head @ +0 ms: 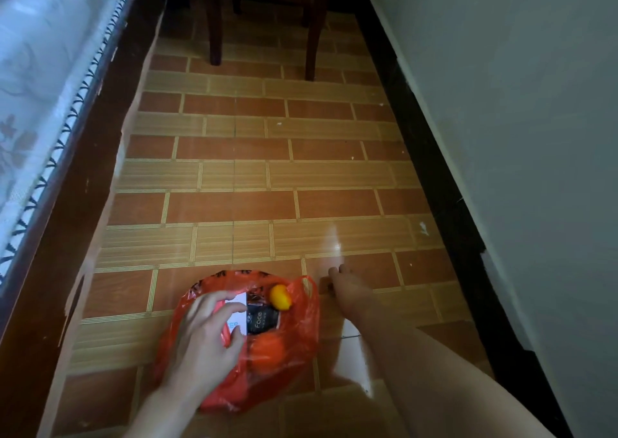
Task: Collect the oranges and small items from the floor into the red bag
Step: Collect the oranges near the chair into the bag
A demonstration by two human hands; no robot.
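Note:
The red plastic bag (297, 344) lies open on the tiled floor at the bottom centre. Inside it I see a yellow-orange fruit (280, 297) near the top, a deeper orange fruit (267, 349) lower down, a black packet marked "Face" (262, 319) and a white box (239, 319). My left hand (204, 340) hovers over the bag's left side, fingers curved around the white box and the bag's edge. My right hand (347, 285) reaches down to the floor just right of the bag, its fingertips at the tiles; whether it pinches something small I cannot tell.
A dark wooden chair (264, 19) stands at the far end of the narrow strip of floor. A bed with a pale patterned cover (36, 79) and dark wooden frame runs along the left. A grey wall (518, 136) with black skirting bounds the right.

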